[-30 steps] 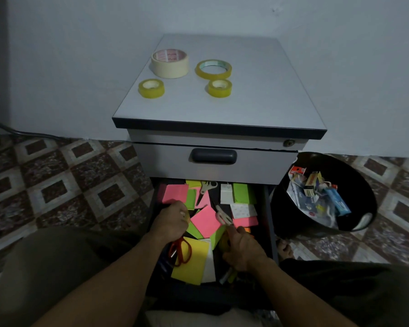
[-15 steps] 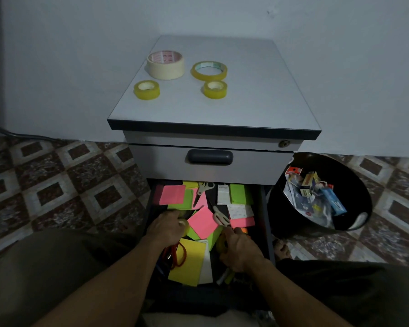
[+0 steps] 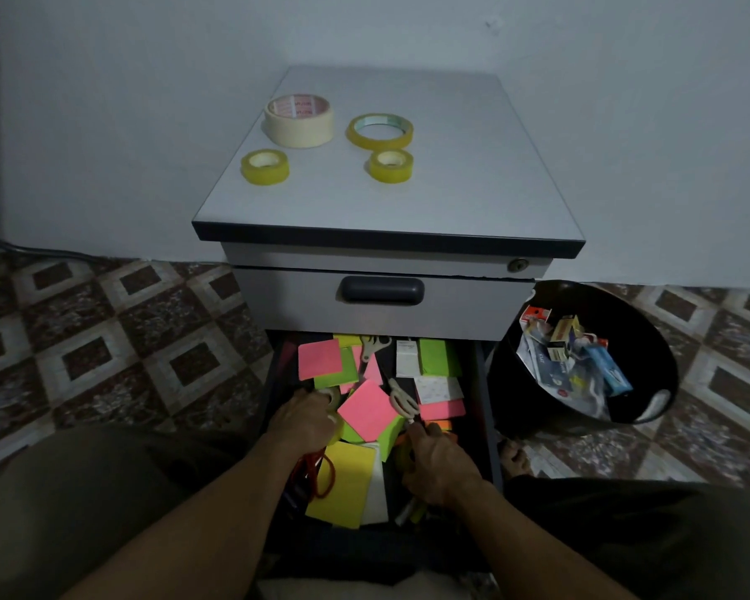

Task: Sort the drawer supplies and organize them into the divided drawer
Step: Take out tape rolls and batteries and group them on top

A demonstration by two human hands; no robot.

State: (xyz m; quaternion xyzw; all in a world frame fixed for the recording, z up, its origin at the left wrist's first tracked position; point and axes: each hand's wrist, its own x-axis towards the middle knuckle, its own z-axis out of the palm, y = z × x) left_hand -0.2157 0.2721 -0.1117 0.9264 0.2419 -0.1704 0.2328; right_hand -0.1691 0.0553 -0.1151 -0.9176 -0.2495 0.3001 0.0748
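Observation:
The lower drawer (image 3: 482, 383) stands open, full of mixed supplies. My left hand (image 3: 300, 423) is at its left side, fingers curled around a small clear-yellow tape roll (image 3: 332, 397). My right hand (image 3: 439, 461) reaches down into the right-hand part of the drawer, just below the tip of the white scissors (image 3: 401, 401); what its fingers hold is hidden. Between my hands lies a pink sticky pad (image 3: 366, 409) on a green one. A yellow pad (image 3: 343, 482) and red-handled scissors (image 3: 319, 469) lie nearer me.
Several tape rolls sit on the cabinet top (image 3: 451, 188), among them a wide masking tape roll (image 3: 299, 121). The upper drawer (image 3: 382, 290) is closed. A black bin (image 3: 650, 339) with packaging stands to the right. My knees flank the drawer.
My left hand has drawn back slightly toward me over the tape roll. My right hand has stayed in nearly the same spot. The view has shifted a little.

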